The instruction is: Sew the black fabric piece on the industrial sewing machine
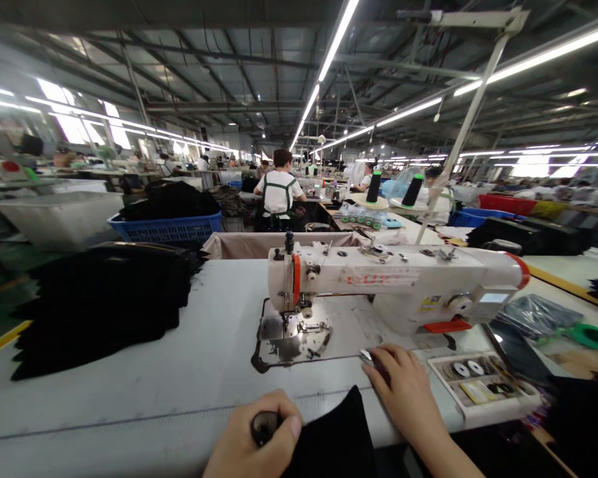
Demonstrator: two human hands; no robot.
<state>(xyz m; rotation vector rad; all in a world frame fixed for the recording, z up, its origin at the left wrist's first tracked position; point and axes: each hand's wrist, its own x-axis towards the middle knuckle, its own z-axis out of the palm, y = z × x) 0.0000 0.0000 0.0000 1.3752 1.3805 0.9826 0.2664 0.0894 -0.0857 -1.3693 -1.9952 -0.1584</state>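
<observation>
The black pointed cloth (336,438) aims its tip and visible length at the white sewing machine (349,265). It overlaps the pale worktop's (204,345) near edge in a strip-lit hall (229,50), between the left hand (246,451), its grip curled round a dark round-ended object (265,428), and the right hand (406,385), fingers bent at a silvery metal piece (367,357), pinch unclear.

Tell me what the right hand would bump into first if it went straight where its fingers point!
Past the silver metal piece it touches, the right hand would probably meet the small metal guide on the sewing machine bed, though depth is unclear.
</observation>
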